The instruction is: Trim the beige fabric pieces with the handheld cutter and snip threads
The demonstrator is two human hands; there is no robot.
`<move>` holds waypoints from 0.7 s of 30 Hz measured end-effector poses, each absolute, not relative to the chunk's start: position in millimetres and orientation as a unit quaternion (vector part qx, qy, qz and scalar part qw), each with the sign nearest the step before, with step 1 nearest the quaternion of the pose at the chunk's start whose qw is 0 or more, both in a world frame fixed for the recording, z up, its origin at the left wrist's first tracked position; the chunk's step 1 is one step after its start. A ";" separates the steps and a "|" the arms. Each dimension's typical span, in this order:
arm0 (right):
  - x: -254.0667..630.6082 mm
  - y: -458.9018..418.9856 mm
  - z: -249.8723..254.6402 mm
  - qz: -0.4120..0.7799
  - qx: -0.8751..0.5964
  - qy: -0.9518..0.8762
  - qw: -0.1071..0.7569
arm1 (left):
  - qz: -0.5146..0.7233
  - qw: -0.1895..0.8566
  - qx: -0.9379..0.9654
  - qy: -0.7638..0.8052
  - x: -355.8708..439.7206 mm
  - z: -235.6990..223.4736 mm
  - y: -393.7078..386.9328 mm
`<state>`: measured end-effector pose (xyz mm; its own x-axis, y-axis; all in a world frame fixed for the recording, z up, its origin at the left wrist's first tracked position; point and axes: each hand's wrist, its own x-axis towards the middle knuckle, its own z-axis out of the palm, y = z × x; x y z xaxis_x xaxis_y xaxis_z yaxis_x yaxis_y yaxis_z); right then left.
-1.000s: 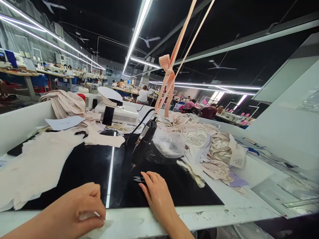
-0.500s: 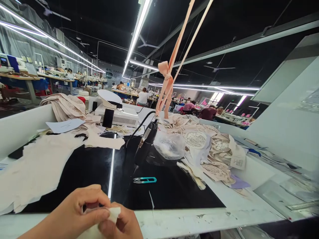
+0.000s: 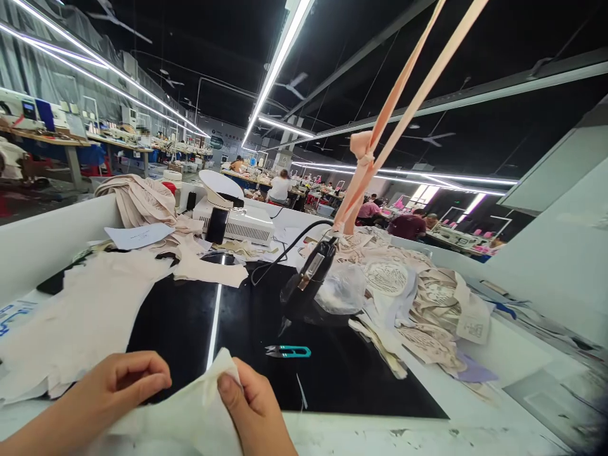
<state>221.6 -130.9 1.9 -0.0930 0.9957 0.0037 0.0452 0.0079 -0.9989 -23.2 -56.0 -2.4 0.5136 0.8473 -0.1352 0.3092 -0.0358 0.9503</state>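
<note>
Between thumb and fingers my right hand pinches the top corner of a cream piece of cloth, which hangs slack toward the lower left. My left hand is closed with its thumb against the bent forefinger, over the cloth's left part. Whether anything sits in that pinch is hidden. Turquoise thread snips lie on the black board, beyond my right hand. Near the board's front edge rests a thin white strip. A black handheld tool hangs from a peach fabric band above the board.
Stacked pale cloth pieces cover the board's left side. Behind stand a white device and a dark phone. Lace-patterned beige pieces and a clear plastic bag lie to the right. Several people sit at sewing tables farther off.
My right hand let go of the snips, came to the cloth and took hold of its corner. The hands then moved apart, with the cloth raised in the right. The view shifted slightly left.
</note>
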 end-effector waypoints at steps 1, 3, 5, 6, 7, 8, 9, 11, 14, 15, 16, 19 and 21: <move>220.6 -127.6 7.0 0.524 -0.482 -0.539 0.450 | 0.250 0.535 0.675 0.443 -28.4 -2.6 -54.4; 217.5 -120.1 16.6 0.545 -0.477 -0.550 0.416 | 0.257 0.520 0.672 0.461 -37.4 -2.2 -50.1; 212.7 -111.9 24.6 0.556 -0.472 -0.563 0.389 | 0.257 0.531 0.671 0.448 -42.7 -1.0 -45.3; 209.8 -107.7 27.7 0.559 -0.471 -0.569 0.377 | 0.252 0.547 0.674 0.428 -43.6 -0.2 -43.5; 206.8 -103.6 30.1 0.559 -0.470 -0.576 0.367 | 0.244 0.565 0.676 0.404 -43.2 0.8 -42.3; 203.9 -99.6 31.8 0.560 -0.469 -0.582 0.357 | 0.238 0.583 0.677 0.380 -41.7 1.9 -42.0; 201.1 -95.9 32.9 0.561 -0.469 -0.587 0.347 | 0.235 0.598 0.675 0.363 -39.6 2.9 -42.4; 196.4 -89.6 33.7 0.567 -0.467 -0.594 0.326 | 0.243 0.617 0.659 0.355 -34.8 4.3 -44.7; 192.3 -83.7 33.3 0.580 -0.463 -0.600 0.300 | 0.260 0.644 0.617 0.372 -31.4 4.6 -46.4; 191.6 -82.6 33.2 0.583 -0.462 -0.601 0.293 | 0.262 0.652 0.603 0.378 -31.9 4.3 -45.8; 191.1 -81.8 33.3 0.585 -0.462 -0.602 0.287 | 0.262 0.659 0.591 0.384 -33.2 3.9 -44.6; 190.4 -80.2 34.8 0.584 -0.471 -0.604 0.268 | 0.246 0.663 0.580 0.405 -39.2 2.9 -39.8; 191.4 -79.0 36.6 0.583 -0.480 -0.605 0.253 | 0.229 0.653 0.586 0.423 -43.0 3.4 -37.4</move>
<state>191.4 -79.0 36.6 -0.4122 0.8751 -0.2535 0.2864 -0.1396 -0.9479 -43.0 -37.4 3.4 0.5380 0.7938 -0.2836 0.1962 0.2093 0.9580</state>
